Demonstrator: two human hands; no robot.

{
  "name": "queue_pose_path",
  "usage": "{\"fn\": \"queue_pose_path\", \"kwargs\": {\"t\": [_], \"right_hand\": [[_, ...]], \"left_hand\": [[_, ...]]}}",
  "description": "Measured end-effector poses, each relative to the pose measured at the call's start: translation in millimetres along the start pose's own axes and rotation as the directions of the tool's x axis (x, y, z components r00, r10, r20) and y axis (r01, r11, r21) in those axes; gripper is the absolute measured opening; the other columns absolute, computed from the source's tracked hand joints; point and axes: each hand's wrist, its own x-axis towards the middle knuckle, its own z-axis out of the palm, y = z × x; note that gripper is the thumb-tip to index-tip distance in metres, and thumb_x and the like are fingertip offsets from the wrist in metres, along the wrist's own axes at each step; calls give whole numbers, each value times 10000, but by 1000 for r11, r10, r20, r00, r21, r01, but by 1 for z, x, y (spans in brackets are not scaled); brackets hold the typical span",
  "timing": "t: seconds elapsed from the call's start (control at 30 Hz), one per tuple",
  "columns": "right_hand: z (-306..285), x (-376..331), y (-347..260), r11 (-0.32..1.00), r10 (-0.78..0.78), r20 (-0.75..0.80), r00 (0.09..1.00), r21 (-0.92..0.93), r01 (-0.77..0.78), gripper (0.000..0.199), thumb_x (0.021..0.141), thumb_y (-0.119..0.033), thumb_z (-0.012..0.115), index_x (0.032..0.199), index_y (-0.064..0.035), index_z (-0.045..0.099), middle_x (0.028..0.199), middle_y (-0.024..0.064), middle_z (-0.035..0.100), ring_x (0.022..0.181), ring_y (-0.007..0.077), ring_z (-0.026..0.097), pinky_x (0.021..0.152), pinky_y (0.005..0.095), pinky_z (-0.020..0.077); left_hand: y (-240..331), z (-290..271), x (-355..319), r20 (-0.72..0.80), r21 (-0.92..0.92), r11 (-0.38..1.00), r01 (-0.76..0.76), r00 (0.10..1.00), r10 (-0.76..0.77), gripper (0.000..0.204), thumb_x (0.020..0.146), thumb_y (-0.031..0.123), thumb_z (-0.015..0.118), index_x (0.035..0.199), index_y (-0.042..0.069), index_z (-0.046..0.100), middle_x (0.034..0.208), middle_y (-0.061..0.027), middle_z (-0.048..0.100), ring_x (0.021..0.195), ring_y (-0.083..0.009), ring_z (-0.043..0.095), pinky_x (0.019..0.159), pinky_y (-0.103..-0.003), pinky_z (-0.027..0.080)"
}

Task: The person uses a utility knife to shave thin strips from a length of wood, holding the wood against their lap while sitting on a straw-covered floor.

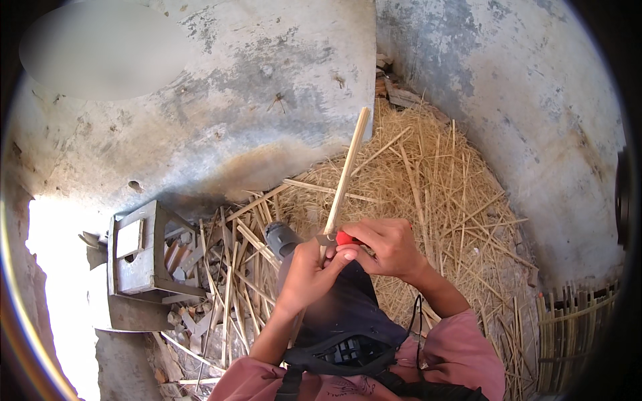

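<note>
A long, pale split strip, which looks like bamboo (348,170), slants up and away from my lap. My left hand (309,271) is closed around its lower part, thumb toward the right. In my right hand (390,247) is a knife with a red handle (345,238). Its short grey blade (326,238) lies against the strip, just above my left fingers. Both hands are close together over my dark trousers, thumbs nearly meeting. The strip's lower end is mostly hidden behind my left hand and forearm.
Straw-like shavings (461,194) cover the floor ahead and right. Loose strips (231,294) pile up at the left, beside a worn box-like wooden piece (137,250). Stained walls (267,87) rise ahead. A slatted woven panel (575,327) stands at the lower right.
</note>
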Motion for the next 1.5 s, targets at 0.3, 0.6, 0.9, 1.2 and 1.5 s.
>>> {"fn": "queue_pose_path", "kwargs": {"t": [0.3, 0.6, 0.9, 1.2, 1.5], "right_hand": [[0, 1, -13, 994, 67, -60, 996, -79, -72, 263, 913, -240, 763, 1114, -74, 733, 808, 61, 713, 634, 256, 701, 542, 367, 528], [-1, 7, -15, 996, 86, -94, 992, -4, -87, 314, 922, -236, 764, 1177, -60, 713, 898, 92, 736, 697, 277, 721, 574, 386, 545], [-22, 17, -2, 998, 28, 39, 999, 63, -30, 253, 927, -261, 755, 1136, -121, 747, 883, 51, 751, 695, 261, 723, 577, 377, 554], [-24, 16, -8, 998, 26, 20, 999, -58, -25, 228, 929, -271, 758, 1105, -127, 738, 796, 40, 701, 642, 246, 697, 541, 375, 532], [-16, 14, -23, 986, 92, -116, 989, -127, -107, 259, 938, -281, 764, 1118, -98, 733, 767, 36, 677, 618, 233, 681, 525, 373, 511]], "left_hand": [[3, 12, -1, -149, 80, 996, -50, 987, 62, 268, 1009, 250, 754, 1015, -12, 699, 650, -41, 503, 600, -114, 433, 555, -310, 399], [12, 6, -2, -113, 67, 998, 12, 994, -4, 280, 1039, 279, 711, 1110, 9, 735, 676, -72, 572, 613, -126, 454, 578, -341, 422], [13, 10, -5, -125, 64, 998, -7, 992, 15, 263, 1040, 266, 707, 1157, 31, 732, 692, -68, 603, 600, -134, 469, 581, -324, 424], [9, 16, 1, -171, 118, 978, -171, 967, 189, 218, 1077, 206, 641, 1133, -2, 675, 656, -79, 572, 578, -141, 497, 555, -335, 417], [8, 14, -1, -122, 80, 996, -27, 992, 37, 249, 1100, 221, 609, 1111, -19, 674, 630, -56, 502, 576, -109, 438, 525, -335, 391]]}}
